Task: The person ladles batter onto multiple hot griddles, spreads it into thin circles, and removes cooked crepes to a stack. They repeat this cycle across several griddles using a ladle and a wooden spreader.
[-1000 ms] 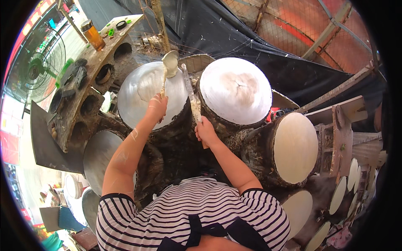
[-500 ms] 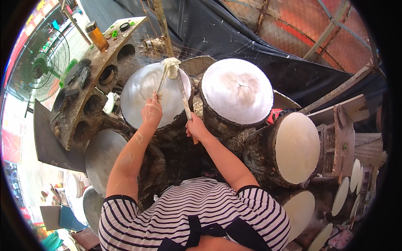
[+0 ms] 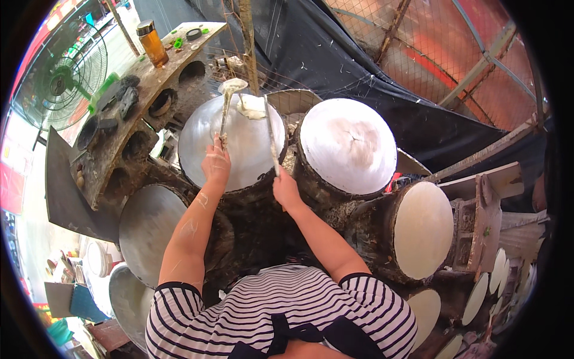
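Note:
My left hand is closed around the handle of a batter-coated ladle, its bowl raised over the far rim of a round metal griddle. My right hand grips a long flat wooden stick, which slants up across the griddle's right side. Between the two tools, a pale patch of batter lies near the griddle's far edge. To the right stands a second griddle with a white, brown-tinged surface. Nearer on the right, a cream round of batter covers another drum-like stove top.
At far left, a sooty bench with holes carries an amber bottle; a fan stands beyond. A bare grey griddle is by my left arm. Several pale rounds lean at lower right. Black sheeting hangs behind.
The ladle and the stick have moved apart; the batter patch now shows on the griddle between them. My view has shifted slightly, and both hands keep their tools.

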### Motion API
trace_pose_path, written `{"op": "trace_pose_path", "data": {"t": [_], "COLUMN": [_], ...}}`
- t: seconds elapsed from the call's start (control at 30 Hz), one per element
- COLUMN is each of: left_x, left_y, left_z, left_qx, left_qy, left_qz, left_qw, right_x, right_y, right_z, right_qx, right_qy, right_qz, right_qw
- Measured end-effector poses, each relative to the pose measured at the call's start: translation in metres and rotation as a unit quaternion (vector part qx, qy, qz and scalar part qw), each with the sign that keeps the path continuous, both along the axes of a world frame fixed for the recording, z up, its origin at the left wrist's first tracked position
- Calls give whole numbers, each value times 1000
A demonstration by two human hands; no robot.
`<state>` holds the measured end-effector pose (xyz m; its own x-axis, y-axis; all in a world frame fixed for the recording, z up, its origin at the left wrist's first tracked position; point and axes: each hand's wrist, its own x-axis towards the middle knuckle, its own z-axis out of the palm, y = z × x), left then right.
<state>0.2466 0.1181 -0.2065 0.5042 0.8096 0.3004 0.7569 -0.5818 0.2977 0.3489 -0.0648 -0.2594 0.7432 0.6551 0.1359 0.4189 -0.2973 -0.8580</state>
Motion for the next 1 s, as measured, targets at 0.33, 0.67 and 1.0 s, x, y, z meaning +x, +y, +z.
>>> {"op": "trace_pose_path", "data": {"t": [0.33, 0.67, 1.0], "left_x": [-3, -24, -54], "left_y": [5, -29, -58], "left_z": [0, 65, 68], "left_qx": [-161, -437, -519], "left_qy": [-283, -477, -537], "left_qz": [-16, 42, 42], "left_qw": [945, 762, 664], "right_x": [11, 27, 32], "right_y": [26, 51, 77], "right_z": [7, 19, 26], "right_qx": [-36, -103, -85], "right_qy": [-31, -61, -55], "right_qz": [11, 23, 50], "right_qw": [999, 992, 994]}}
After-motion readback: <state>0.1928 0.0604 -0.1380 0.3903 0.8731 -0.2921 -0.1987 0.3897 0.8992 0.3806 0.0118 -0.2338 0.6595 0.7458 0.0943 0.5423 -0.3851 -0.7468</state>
